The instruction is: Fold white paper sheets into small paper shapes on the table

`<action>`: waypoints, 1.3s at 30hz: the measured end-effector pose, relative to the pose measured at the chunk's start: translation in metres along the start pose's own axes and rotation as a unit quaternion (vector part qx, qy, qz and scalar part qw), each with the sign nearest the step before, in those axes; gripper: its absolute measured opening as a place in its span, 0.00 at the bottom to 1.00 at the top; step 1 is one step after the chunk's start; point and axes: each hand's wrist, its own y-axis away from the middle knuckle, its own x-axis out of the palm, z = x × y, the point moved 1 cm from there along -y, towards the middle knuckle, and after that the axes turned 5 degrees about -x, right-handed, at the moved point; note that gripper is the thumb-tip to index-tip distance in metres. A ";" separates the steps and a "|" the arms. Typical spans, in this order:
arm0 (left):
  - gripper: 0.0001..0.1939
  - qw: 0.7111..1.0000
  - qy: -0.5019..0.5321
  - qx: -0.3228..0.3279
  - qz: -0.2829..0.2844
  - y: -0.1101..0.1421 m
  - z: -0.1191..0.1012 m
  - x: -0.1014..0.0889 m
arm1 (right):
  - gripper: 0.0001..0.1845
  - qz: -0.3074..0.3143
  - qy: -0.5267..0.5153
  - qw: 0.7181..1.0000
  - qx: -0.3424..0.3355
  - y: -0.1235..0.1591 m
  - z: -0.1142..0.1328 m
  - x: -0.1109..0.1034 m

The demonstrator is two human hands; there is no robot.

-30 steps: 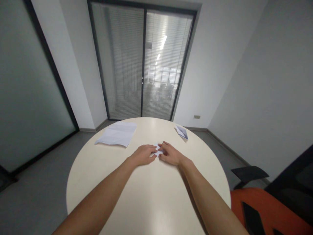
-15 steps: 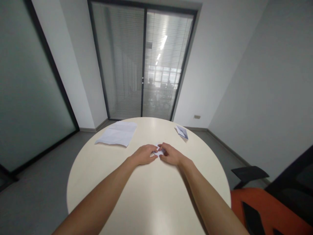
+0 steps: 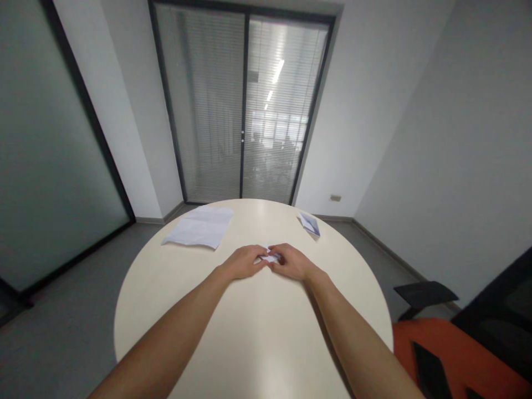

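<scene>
- Left hand (image 3: 245,262): palm down on counter (image 3: 257,316), fingers and thumb reaching in from the left, tips at the slip.
- Right hand (image 3: 292,262): comes in from the right, fingers curled, thumb on the near side, tips at the slip.
- Grip: both hands' tips close together around the slip; fingers cover most of it, so can't tell if either hand pinches it or just presses it.
- Slip (image 3: 272,258): small, white, between the two hands, around mid-width of the counter, toward its far half.
- Forearms bare, running in from the lower left and lower right, the hands meeting in the middle.
- Sheet (image 3: 201,227): larger, white, creased, near edge slightly wavy; lies beyond the left hand, by the counter's far left edge.
- Folded paper (image 3: 310,224): beyond the right hand, by the far right edge, tilted, partly shaded; well apart from the sheet.
- Counter: round, pale, glossy patch near the front.
- Chair (image 3: 461,354): orange seat, black armrests, right of counter.
- Door (image 3: 203,111): dark frame, glass with blinds, past the far edge.
- Socket (image 3: 335,198): low on the white wall, right of the door.
- Floor (image 3: 75,288): grey.
</scene>
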 end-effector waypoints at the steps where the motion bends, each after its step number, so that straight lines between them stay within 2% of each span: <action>1: 0.15 1.000 0.002 -0.001 -0.005 0.000 0.000 0.000 | 0.14 0.008 -0.001 1.000 0.002 -0.001 0.002 -0.002; 8: 0.12 0.998 -0.028 -0.034 -0.035 -0.001 0.005 0.001 | 0.17 -0.022 0.016 0.999 0.047 -0.003 0.000 -0.002; 14: 0.11 0.993 -0.080 -0.034 -0.077 -0.004 0.002 -0.001 | 0.19 -0.051 0.020 0.997 0.049 -0.004 0.002 -0.003; 24: 0.11 0.983 -0.103 -0.002 -0.153 -0.005 -0.003 -0.004 | 0.14 -0.124 0.104 0.986 -0.046 -0.009 0.003 -0.007; 29: 0.10 0.976 -0.111 0.001 -0.185 -0.006 -0.005 -0.004 | 0.13 -0.149 0.097 0.981 -0.082 -0.009 0.006 -0.007; 39: 0.10 0.975 -0.079 0.002 -0.206 -0.006 -0.006 -0.006 | 0.14 -0.177 0.035 0.983 -0.026 -0.010 0.007 -0.006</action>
